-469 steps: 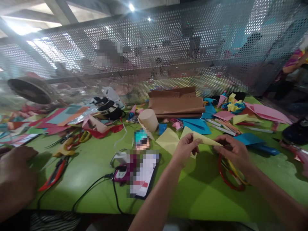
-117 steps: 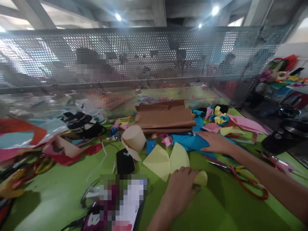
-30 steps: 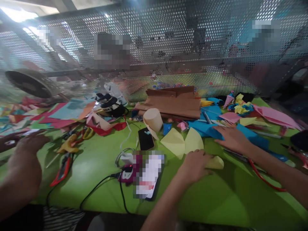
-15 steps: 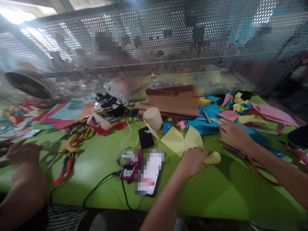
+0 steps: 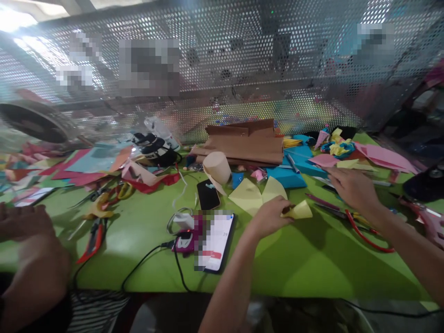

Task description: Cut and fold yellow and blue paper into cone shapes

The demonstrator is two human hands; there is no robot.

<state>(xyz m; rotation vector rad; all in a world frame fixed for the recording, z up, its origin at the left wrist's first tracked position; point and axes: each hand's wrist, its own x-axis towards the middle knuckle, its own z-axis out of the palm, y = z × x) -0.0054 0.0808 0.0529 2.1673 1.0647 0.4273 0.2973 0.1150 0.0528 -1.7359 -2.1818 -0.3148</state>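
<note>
Gripping a pale-yellow paper cone (image 5: 302,210) by its narrow end in our left hand (image 5: 272,216), we judge it light, crushable, best pinched there, our right hand (image 5: 354,187)'s grip unclear.

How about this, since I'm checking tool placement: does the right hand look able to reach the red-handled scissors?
Probably yes: the red-handled scissors lie close to the right hand, and nothing seems to lie on them.

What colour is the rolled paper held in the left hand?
The rolled paper in the left hand is pale yellow, as the head view shows.
</note>
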